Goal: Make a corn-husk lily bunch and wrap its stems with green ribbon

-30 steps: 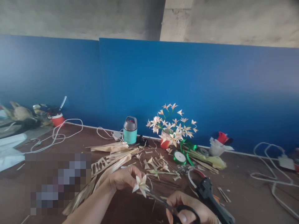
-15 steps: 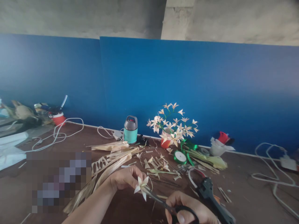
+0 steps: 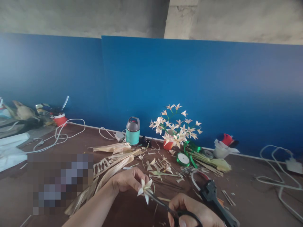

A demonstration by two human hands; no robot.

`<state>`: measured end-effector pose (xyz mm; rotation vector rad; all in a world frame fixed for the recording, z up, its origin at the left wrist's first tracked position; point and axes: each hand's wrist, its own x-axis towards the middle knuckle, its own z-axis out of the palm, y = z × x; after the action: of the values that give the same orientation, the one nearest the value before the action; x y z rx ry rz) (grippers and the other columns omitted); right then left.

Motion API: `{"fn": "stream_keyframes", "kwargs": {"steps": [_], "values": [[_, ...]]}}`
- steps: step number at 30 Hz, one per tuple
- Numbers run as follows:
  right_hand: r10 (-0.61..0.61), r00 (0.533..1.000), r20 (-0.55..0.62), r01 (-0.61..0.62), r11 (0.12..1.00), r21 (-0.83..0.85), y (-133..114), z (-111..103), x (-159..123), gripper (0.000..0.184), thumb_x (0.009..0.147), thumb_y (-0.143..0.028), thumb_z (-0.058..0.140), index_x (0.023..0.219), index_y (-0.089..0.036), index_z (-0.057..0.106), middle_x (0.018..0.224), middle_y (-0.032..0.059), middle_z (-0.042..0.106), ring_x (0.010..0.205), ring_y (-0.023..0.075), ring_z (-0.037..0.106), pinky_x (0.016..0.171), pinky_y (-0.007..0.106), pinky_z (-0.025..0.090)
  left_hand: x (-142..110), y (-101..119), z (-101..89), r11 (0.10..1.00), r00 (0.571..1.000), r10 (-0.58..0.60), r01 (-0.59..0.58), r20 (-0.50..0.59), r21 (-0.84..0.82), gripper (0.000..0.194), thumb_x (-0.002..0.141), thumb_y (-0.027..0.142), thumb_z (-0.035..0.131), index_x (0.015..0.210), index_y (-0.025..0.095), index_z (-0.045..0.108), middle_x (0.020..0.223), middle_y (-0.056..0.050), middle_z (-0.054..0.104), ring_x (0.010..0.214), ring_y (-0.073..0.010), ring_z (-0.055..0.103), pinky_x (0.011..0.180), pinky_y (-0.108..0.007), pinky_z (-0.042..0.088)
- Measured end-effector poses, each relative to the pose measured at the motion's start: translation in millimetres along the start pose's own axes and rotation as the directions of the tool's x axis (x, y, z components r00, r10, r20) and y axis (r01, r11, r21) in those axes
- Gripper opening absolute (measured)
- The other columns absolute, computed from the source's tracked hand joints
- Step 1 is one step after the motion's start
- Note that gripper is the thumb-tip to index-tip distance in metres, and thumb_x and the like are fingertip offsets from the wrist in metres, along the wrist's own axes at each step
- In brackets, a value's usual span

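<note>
Nearest, at the lower edge, the right hand (image 3: 187, 206) has its grip curled round the black handles of the scissors (image 3: 165, 206), whose blades run up and left to the pale flower (image 3: 145, 190); whether the tips touch it cannot be told. The left hand (image 3: 129, 181) has its grip pinched, thumb against fingers, on that flower, which is held above the brown bench (image 3: 251, 201) with its pointed petals spread. Just beside the right hand lies a black tool (image 3: 209, 190). Left of the flower, long dry husk strips (image 3: 121, 165) slant along the bench, partly behind the left forearm, and a patch farther left is blurred out.

Beyond the hands are strewn pale scraps (image 3: 164, 165), then a spool of green ribbon (image 3: 183, 159) near a bundle of greenish stalks (image 3: 221, 164). Along the back edge stand a turquoise flask (image 3: 133, 136) with a grey lid, a red and white cup (image 3: 168, 145) full of pale blossoms (image 3: 180, 137) on green stems, and a white container (image 3: 220, 152). Behind rises a blue panel (image 3: 165, 75), with a grey wall (image 3: 94, 19) farthest off
</note>
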<state>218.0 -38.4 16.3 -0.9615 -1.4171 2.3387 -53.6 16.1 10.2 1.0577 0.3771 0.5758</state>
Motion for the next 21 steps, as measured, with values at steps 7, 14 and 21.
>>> {"fn": "stream_keyframes", "kwargs": {"steps": [7,14,21], "values": [[0.003,1.000,0.016,-0.003,1.000,-0.018,-2.2,0.0,1.0,0.042,0.067,-0.038,0.070,0.097,-0.011,0.060,0.056,-0.0036,0.054,0.045,0.0049,0.047,0.046,0.015,0.034,0.3,0.7,0.2,1.000,1.000,-0.009,0.009,0.004,0.009,0.022,0.045,0.026,0.082,0.057,0.014,0.069,0.060,0.001,0.055,0.054,-0.0089,0.043,0.050,-0.022,0.030],[-0.011,1.000,-0.026,0.010,0.999,-0.033,2.0,-1.8,0.9,0.040,0.068,-0.036,0.070,0.097,-0.010,0.060,0.057,-0.0034,0.054,0.044,0.0040,0.044,0.044,0.015,0.034,0.4,0.2,-1.6,0.999,1.000,0.000,0.001,-0.013,0.042,0.020,0.048,0.025,0.081,0.058,0.015,0.069,0.060,0.001,0.053,0.055,-0.0091,0.043,0.052,-0.022,0.031],[-0.015,0.999,-0.031,0.013,0.997,-0.072,2.5,-4.6,1.5,0.040,0.067,-0.036,0.070,0.095,-0.009,0.060,0.058,-0.0031,0.053,0.044,0.0034,0.044,0.045,0.014,0.034,1.1,-0.8,-3.9,0.996,1.000,0.005,-0.003,-0.020,0.088,0.022,0.048,0.027,0.081,0.058,0.014,0.068,0.060,0.001,0.052,0.057,-0.0101,0.042,0.051,-0.023,0.029]]}}
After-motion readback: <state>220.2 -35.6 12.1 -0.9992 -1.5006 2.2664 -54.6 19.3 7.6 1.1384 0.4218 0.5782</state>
